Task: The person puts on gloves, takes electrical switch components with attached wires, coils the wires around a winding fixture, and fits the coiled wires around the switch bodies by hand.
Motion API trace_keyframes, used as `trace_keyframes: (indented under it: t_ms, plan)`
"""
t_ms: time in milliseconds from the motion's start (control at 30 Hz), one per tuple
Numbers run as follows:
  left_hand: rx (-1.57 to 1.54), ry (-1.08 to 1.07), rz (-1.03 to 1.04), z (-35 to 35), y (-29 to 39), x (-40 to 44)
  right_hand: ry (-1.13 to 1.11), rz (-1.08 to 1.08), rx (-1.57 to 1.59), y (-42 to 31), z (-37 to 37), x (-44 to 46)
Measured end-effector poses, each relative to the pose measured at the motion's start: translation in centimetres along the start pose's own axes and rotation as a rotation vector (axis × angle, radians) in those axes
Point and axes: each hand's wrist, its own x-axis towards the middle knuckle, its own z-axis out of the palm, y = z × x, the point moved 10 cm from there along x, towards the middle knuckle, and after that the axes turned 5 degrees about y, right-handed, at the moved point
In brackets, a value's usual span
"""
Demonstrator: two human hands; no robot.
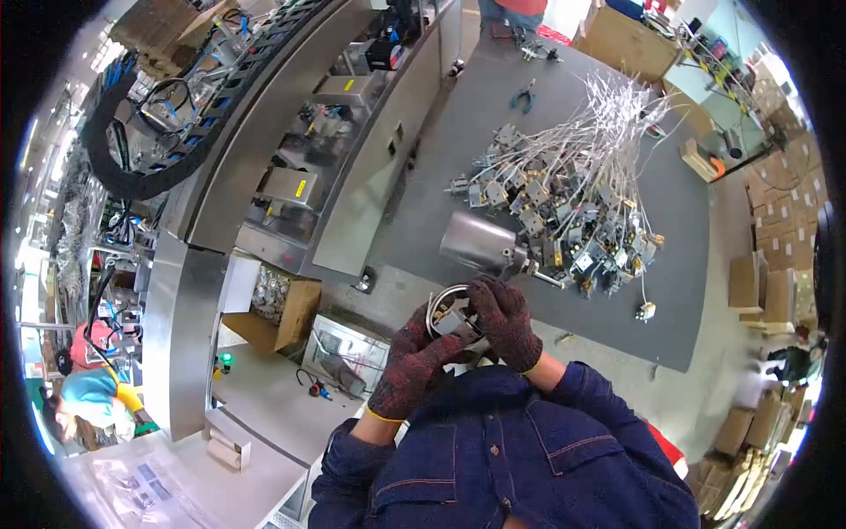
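Both hands wear dark knitted gloves and meet in front of the chest, below a metal cylinder (478,242) at the grey table's near edge. My left hand (410,368) is closed around the lower left side of a small metal part with a coiled silvery tube (433,310). On the upper right side of the same part, my right hand (506,324) has its fingers bent against it. The gloves hide much of the part. Beyond them, a heap of small metal parts with long thin tubes (564,207) lies on the grey table (441,154).
Blue-handled pliers (523,97) lie near the table's far end, where a person in red (522,7) stands. Machinery (352,176) runs along the left, above an open cardboard box (295,313). Another person (88,401) is at far left. Cartons (780,220) stand at right.
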Motion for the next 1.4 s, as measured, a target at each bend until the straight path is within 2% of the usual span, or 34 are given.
trace_keyframes:
  t_ms: [67,100,200,300,367,400,433,533,600,700,867,967,1067,1100,1167,1233,1267,1333,1400]
  plan:
    - [-0.013,-0.006,-0.058,0.1,0.3,-0.2,-0.261,0.797,0.510,4.9,3.8,-3.2]
    - [-0.029,-0.013,-0.119,0.1,0.1,-0.6,-0.288,0.772,0.549,4.6,4.4,-3.7]
    - [-0.154,0.008,-0.125,-1.0,-0.2,-0.8,-0.335,0.553,0.305,5.1,5.4,-5.5]
    - [-0.271,0.005,-0.133,-2.3,-1.2,-0.7,-0.292,0.646,0.298,6.6,6.3,-6.4]
    - [-0.338,0.003,-0.142,-2.7,-1.0,-0.8,-0.365,0.352,0.043,3.3,5.3,-3.4]
    - [-0.317,0.034,-0.114,-3.1,-0.4,-1.0,-0.334,0.461,0.241,1.7,4.6,-0.8]
    - [-0.298,0.065,-0.087,-3.6,0.1,-1.2,-0.341,0.445,0.251,0.2,3.6,1.1]
    - [-0.349,0.101,-0.015,-5.8,0.4,-1.5,-0.290,0.334,0.182,-1.9,2.4,4.5]
    - [-0.329,0.119,0.019,-7.7,0.0,-1.5,-0.017,0.242,0.101,-0.5,-0.7,5.8]
    - [-0.317,0.146,0.038,-9.8,-1.2,-1.3,0.022,0.100,-0.052,-1.7,-2.0,10.3]
    - [-0.195,0.274,0.043,-12.3,-1.5,-1.6,-0.101,0.089,-0.239,0.7,1.4,9.5]
    - [-0.184,0.390,0.101,-16.3,-2.8,-1.0,-0.068,0.085,-0.180,0.5,1.2,9.7]
    - [-0.100,0.620,0.174,-21.9,-2.3,-1.5,-0.048,0.047,-0.208,0.8,1.3,9.4]
    - [-0.101,0.618,0.184,-24.5,-3.3,-1.0,-0.037,0.076,-0.197,1.1,1.3,9.3]
    - [0.090,0.759,0.291,-31.7,-4.5,-0.5,-0.020,0.096,-0.188,1.0,1.4,9.4]
    - [0.728,1.048,0.410,-32.5,3.8,-3.6,-0.032,0.166,-0.161,1.0,1.6,9.5]
    - [0.949,1.098,0.623,-35.1,5.4,-3.5,-0.003,0.100,-0.186,0.1,1.5,9.8]
    - [1.125,1.241,0.679,-41.0,7.4,-2.9,-0.011,0.130,-0.207,0.5,1.8,9.8]
    - [1.308,1.351,0.521,-44.8,9.8,-2.2,-0.016,0.171,-0.244,1.2,1.9,9.7]
